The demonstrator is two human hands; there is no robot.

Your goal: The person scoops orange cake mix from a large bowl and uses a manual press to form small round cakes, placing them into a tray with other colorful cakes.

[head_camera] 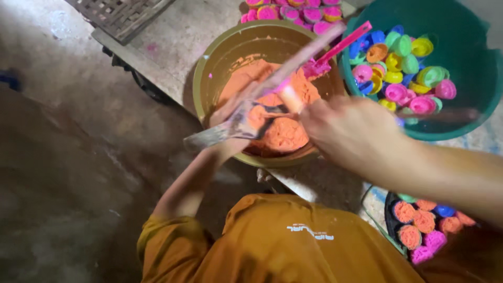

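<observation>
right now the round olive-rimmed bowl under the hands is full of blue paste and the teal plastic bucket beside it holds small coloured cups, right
Not quite: the head view shows orange paste, not blue, in the round olive-rimmed bowl. The teal plastic bucket beside it does hold small coloured cups.

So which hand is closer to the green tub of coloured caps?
The right hand, just beside the green tub. The left hand is farther away, over the orange powder bowl.
</observation>
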